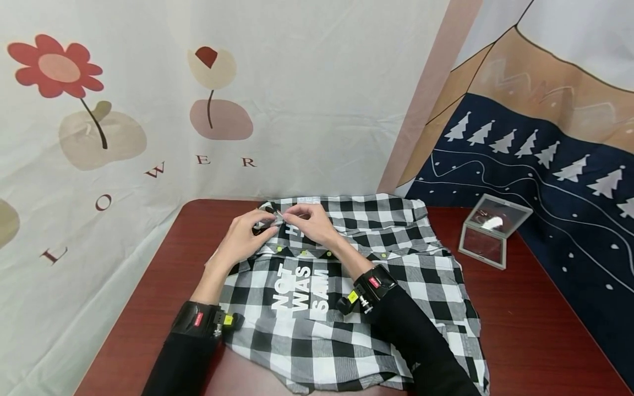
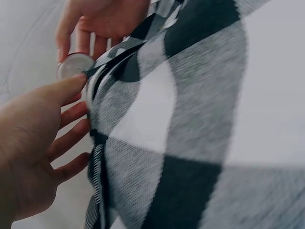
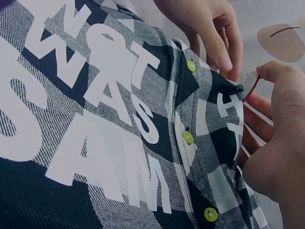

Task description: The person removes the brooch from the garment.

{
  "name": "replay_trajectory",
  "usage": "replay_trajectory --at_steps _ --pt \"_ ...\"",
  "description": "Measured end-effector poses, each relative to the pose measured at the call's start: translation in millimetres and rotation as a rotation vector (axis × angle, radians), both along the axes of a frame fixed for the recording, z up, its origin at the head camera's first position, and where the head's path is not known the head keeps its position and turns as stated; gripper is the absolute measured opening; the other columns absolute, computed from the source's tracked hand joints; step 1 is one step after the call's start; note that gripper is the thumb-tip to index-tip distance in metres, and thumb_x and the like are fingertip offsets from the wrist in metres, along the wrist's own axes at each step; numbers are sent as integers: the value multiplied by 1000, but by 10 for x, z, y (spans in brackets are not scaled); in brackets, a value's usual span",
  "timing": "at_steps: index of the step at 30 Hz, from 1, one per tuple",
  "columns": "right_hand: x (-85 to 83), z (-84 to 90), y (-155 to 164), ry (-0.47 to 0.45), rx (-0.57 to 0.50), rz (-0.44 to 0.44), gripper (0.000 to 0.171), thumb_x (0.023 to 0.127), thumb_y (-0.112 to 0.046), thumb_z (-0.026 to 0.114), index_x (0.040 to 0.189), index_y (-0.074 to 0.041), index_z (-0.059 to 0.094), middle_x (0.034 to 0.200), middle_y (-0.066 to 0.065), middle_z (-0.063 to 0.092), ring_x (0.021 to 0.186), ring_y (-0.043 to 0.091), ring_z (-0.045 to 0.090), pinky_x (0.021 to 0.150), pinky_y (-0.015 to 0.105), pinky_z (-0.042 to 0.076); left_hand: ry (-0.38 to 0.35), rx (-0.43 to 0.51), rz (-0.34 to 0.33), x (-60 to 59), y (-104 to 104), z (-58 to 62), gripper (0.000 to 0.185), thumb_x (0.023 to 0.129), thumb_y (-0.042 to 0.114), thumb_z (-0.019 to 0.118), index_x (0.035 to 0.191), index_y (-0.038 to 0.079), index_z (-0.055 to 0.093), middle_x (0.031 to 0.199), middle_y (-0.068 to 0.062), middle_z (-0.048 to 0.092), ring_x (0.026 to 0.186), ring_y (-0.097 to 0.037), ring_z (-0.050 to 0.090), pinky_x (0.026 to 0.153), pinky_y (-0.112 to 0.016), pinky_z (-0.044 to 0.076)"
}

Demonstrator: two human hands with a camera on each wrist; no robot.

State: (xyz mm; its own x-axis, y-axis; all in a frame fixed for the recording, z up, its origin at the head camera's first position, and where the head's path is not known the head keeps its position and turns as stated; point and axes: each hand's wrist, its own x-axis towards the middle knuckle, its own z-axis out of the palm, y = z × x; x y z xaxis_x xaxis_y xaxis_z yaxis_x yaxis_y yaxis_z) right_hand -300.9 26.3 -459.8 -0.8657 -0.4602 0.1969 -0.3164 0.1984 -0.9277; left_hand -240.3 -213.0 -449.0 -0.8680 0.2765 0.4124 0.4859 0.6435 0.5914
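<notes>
A black, grey and white checked shirt (image 1: 416, 269) with white lettering and yellow-green buttons (image 3: 188, 137) is spread on the table. Both hands are at its far left part. My left hand (image 1: 242, 236) pinches the shirt's edge, thumb on the near side in the left wrist view, the other fingers along the edge. Between thumb and finger of my right hand (image 1: 314, 223) is a small round whitish disc with a red rim (image 2: 75, 65). In the right wrist view this disc (image 3: 251, 87) stands right at a dark fold of the shirt, beside the left fingertips.
An open pale-framed flat case (image 1: 482, 250) with clear panels stands on the red-brown table (image 1: 535, 308), right of the shirt. Small items show in its upper half. Behind the table hangs a printed cloth (image 1: 322, 99) with flowers; a dark tree-patterned cloth (image 1: 520, 181) is at right.
</notes>
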Motion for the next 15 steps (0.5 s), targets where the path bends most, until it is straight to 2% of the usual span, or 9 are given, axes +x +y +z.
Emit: replay_trajectory --at_steps 6,15 --pt "20 18 -4 -3 4 10 29 110 -35 75 125 -12 84 125 11 83 105 19 78 91 31 63 83 -20 47 -33 83 -87 22 103 15 86 122 5 85 121 -15 84 114 -38 79 98 -59 64" --pt "8 11 -20 11 26 7 28 108 -37 77 122 -14 85 120 7 84 100 16 77 87 29 62 118 -9 89 -44 111 -95 9 101 11 86 108 5 87 110 -15 85 106 -37 79 92 -57 63"
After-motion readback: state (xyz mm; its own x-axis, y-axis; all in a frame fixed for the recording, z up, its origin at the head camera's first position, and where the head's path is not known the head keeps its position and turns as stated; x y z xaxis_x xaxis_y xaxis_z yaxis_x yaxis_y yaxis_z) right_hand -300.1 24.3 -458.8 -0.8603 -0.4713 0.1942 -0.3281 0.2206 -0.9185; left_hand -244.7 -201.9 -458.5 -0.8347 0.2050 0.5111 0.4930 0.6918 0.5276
